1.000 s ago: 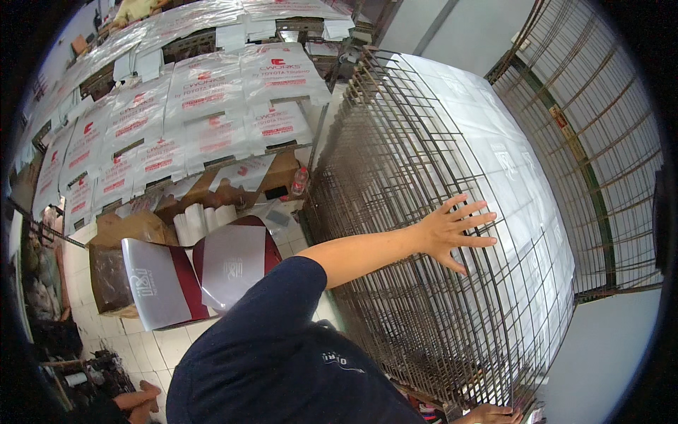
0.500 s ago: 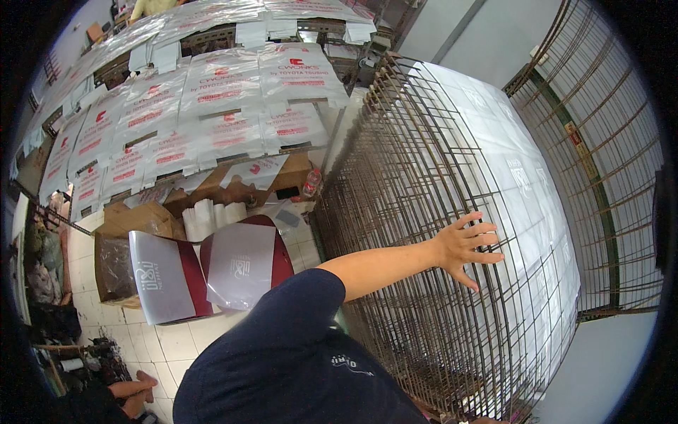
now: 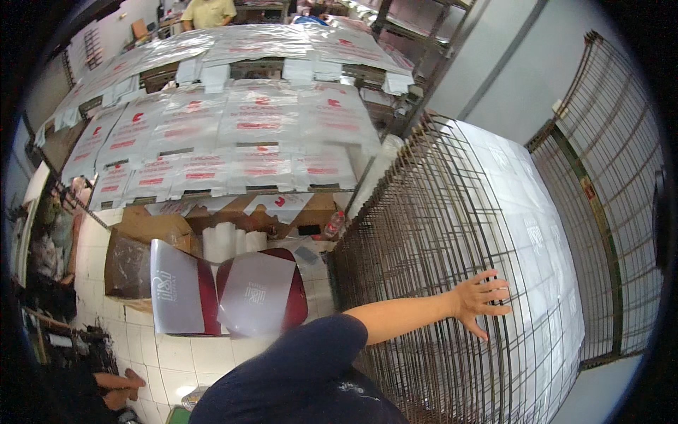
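Observation:
My left arm reaches out to the right in a dark short sleeve. My left hand [image 3: 477, 304] lies with fingers spread and thumb down against the front bars of a wire drying rack [image 3: 417, 283], near the edge of the white sheets on it. The rack's many wire shelves are stacked closely. White printed plastic sheets [image 3: 530, 219] cover the shelf facing me, to the right of the hand. My right hand is out of sight.
Red-printed plastic bags [image 3: 261, 116] cover a long table at the back, where a person in yellow [image 3: 209, 13] stands. A maroon chair [image 3: 293, 311] under plastic stands beside an open carton [image 3: 127, 275]. Another wire rack [image 3: 600, 191] is at right. Someone's bare foot [image 3: 133, 381] shows lower left.
The view has tilted up, so the scene sits lower and more of the back table shows. My left hand remains spread on the rack.

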Tool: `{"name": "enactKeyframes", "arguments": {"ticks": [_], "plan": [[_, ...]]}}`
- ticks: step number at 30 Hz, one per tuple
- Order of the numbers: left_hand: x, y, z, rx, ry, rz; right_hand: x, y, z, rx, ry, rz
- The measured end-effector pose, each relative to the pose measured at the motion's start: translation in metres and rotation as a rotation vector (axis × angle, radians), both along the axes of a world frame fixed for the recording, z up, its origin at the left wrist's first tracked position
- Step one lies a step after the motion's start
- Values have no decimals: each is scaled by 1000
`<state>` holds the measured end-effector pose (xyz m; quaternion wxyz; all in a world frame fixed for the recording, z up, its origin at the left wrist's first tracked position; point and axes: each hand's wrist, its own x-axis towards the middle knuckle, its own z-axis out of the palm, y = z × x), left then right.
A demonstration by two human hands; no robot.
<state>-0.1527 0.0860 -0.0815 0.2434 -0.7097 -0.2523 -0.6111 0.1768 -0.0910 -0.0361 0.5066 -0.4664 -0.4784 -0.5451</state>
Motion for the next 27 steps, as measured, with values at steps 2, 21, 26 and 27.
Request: {"name": "enactKeyframes", "arguments": {"ticks": [2, 21, 26, 27], "plan": [[0, 2, 0, -8, 6, -4, -8, 7, -1, -5, 5, 29], [1, 1, 0, -5, 11, 21, -21, 17, -6, -28, 6, 70], [-1, 0, 2, -7, 0, 20, -22, 16, -7, -30, 9, 54], [-2, -1, 2, -7, -3, 14, -21, 15, -6, -33, 9, 53]]}}
